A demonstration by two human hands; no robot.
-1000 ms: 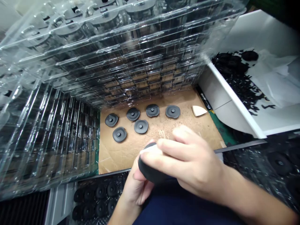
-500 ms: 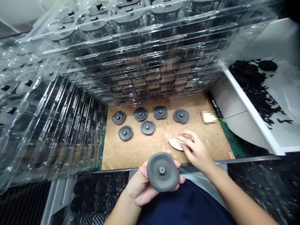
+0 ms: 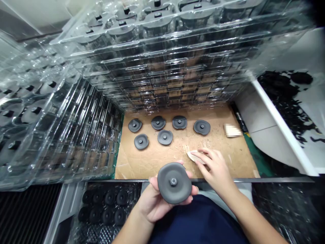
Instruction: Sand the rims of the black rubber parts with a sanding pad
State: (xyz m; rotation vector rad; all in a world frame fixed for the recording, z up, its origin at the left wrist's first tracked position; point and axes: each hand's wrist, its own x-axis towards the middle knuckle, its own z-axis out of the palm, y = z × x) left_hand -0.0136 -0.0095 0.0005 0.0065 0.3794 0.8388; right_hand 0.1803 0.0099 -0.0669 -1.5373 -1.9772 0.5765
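In my left hand (image 3: 154, 206) rests a dark grey, rounded disc (image 3: 166, 188) with a small raised knob at its centre; the fingers wrap its edge from beneath. My right hand (image 3: 213, 169) pinches a thin white piece (image 3: 194, 156) just above or on the cardboard (image 3: 127, 166); its kind is unclear, and fingers cover part of it. Several similar grey discs lie beyond the hands in two loose rows, among them a near-left disc (image 3: 141, 141), a middle disc (image 3: 165, 137) and a right-hand disc (image 3: 201, 127).
Tall stacks of clear plastic trays (image 3: 162, 47) wall off the back and left. A white bin (image 3: 281, 125) with loose black parts (image 3: 281, 91) stands at right. Another tray of dark discs (image 3: 108, 206) sits low at left. A pixelated white item (image 3: 232, 130) lies on the cardboard's right.
The view has shifted a little, so the surroundings appear farther right. My right hand's fingers cover more of the white piece. My left hand keeps its hold on the disc.
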